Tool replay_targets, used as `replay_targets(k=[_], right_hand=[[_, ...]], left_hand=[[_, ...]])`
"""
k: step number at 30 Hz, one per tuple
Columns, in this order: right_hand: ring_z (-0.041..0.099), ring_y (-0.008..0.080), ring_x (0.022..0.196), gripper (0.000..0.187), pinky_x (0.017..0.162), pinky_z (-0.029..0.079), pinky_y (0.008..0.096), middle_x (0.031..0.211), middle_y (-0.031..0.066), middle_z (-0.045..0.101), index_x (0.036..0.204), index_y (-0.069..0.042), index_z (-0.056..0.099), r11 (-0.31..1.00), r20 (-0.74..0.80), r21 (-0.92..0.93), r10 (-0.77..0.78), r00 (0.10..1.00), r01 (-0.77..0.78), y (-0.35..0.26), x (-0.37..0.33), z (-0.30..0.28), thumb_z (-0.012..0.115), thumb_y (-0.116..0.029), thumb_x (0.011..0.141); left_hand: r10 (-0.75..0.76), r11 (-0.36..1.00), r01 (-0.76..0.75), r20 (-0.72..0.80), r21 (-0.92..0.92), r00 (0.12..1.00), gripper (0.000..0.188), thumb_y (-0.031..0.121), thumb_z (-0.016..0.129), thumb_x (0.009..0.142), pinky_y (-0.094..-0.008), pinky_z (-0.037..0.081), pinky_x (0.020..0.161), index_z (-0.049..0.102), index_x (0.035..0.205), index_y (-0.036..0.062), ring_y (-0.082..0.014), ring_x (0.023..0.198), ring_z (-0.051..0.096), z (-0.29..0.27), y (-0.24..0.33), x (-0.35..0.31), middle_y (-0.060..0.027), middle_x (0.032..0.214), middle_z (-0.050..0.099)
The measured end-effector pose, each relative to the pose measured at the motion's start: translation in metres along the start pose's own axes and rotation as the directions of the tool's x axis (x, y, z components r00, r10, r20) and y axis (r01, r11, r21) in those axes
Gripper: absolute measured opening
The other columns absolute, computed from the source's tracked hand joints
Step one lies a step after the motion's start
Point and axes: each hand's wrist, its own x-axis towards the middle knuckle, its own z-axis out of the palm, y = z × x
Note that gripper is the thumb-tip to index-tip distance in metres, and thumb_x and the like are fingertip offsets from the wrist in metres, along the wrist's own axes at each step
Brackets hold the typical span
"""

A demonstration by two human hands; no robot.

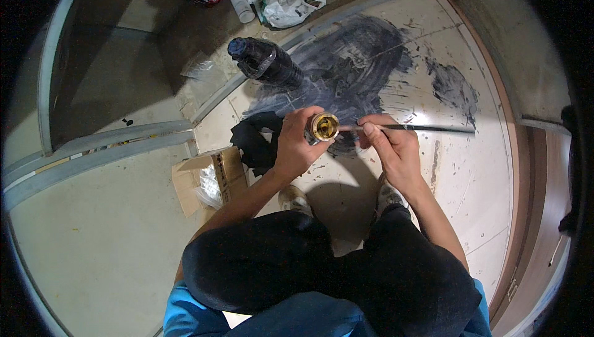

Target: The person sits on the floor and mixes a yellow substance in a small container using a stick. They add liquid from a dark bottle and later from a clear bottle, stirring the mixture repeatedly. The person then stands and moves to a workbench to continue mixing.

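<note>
Though dark, perhaps a bottle beyond hands.

My right hand can pass over the floor at centre right; left of centre, a dark bottle and cardboard box obstruct me.

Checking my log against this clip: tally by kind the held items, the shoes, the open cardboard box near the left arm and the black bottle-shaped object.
Round gold-coloured piece, left hand: 1
Slim rod, right hand: 1
Shoes: 2
Open cardboard box: 1
Black bottle-shaped object: 1
Total: 6
</note>
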Motion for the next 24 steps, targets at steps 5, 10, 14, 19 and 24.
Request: replay_targets(k=[5,10,14,19,24], right_hand=[[0.072,0.0194,0.085,0.03,0.077,0.06,0.0322,0.109,0.0146,0.075,0.111,0.011,0.074,0.999,0.022,0.011,0.049,0.999,-0.049,0.002,-0.001,0.001,0.061,-0.016,0.11],[0.072,0.0195,0.088,0.03,0.077,0.06,0.0321,0.112,0.0153,0.074,0.11,0.011,0.075,1.0,0.01,0.015,-0.012,1.0,0.012,0.004,-0.002,0.001,0.062,-0.016,0.11],[0.072,0.0188,0.088,0.03,0.079,0.06,0.0321,0.112,0.0153,0.074,0.111,0.011,0.075,0.988,-0.046,-0.101,-0.122,0.991,0.117,0.006,-0.001,0.001,0.062,-0.017,0.11],[0.073,0.0264,0.095,0.03,0.084,0.059,0.0369,0.11,0.0175,0.076,0.105,0.009,0.074,0.994,-0.052,0.108,0.008,0.999,-0.002,0.006,-0.001,0.006,0.059,-0.015,0.109],[0.074,0.0324,0.08,0.035,0.078,0.058,0.043,0.1,0.0203,0.076,0.092,0.009,0.071,1.0,0.033,0.027,0.007,0.999,-0.008,0.013,0.008,-0.002,0.058,-0.019,0.108]], left_hand=[[0.021,1.0,-0.022,0.025,0.016,0.999,0.072,0.009,0.091,0.075,-0.0407,0.05,0.098,0.057,0.138,0.0116,-0.0274,0.11,0.062,0.0,-0.002,-0.002,-0.0098,0.12,0.061],[-0.021,1.0,0.021,0.057,-0.003,0.998,0.071,0.01,0.091,0.076,-0.0414,0.05,0.098,0.057,0.138,0.0112,-0.0269,0.112,0.062,-0.002,-0.003,-0.002,-0.0096,0.123,0.06],[-0.027,0.998,0.023,0.067,0.063,0.997,0.07,0.01,0.091,0.076,-0.0416,0.05,0.101,0.057,0.137,0.0112,-0.0272,0.116,0.062,-0.003,-0.004,-0.004,-0.0108,0.126,0.061],[-0.046,0.998,0.045,0.056,0.034,0.997,0.071,0.011,0.092,0.077,-0.0404,0.051,0.102,0.057,0.139,0.0117,-0.028,0.122,0.061,-0.002,-0.012,-0.009,-0.0111,0.131,0.061],[-0.093,0.995,0.09,0.084,0.029,0.992,0.073,0.009,0.091,0.081,-0.0434,0.051,0.105,0.055,0.144,0.0135,-0.0284,0.125,0.059,0.006,-0.018,-0.011,-0.0125,0.14,0.057]])
